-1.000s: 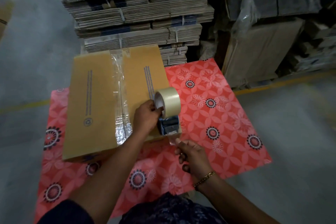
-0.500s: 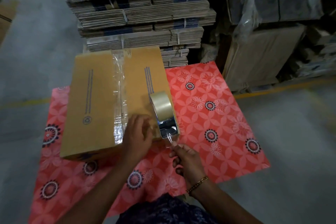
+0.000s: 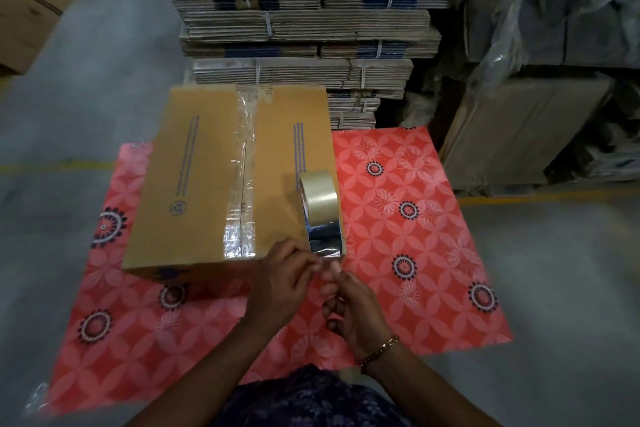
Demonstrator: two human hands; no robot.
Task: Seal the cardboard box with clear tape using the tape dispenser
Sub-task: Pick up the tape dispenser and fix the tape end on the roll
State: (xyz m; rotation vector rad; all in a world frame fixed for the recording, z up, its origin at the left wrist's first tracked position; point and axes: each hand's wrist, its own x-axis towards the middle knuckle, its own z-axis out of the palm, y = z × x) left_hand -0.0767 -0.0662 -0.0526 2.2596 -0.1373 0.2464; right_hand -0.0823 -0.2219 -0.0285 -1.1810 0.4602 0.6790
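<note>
A closed brown cardboard box (image 3: 207, 184) lies on a red patterned mat (image 3: 415, 236). A strip of clear tape (image 3: 244, 184) runs along its centre seam. The tape dispenser (image 3: 325, 239) with its clear tape roll (image 3: 320, 198) rests on the box's near right corner. No hand is on its body. My left hand (image 3: 284, 284) and my right hand (image 3: 353, 308) meet just in front of the dispenser. Their fingertips pinch the loose end of tape pulled from it. The right wrist wears a gold bracelet.
Bundled stacks of flattened cartons (image 3: 304, 28) rise right behind the box. Plastic-wrapped goods and a large carton (image 3: 519, 135) stand at the right. Another carton (image 3: 24, 10) sits at the far left. Grey concrete floor with a yellow line surrounds the mat.
My left hand has let go of the tape roll and come down to the tape end beside my right hand. The dispenser now lies on the box by itself.
</note>
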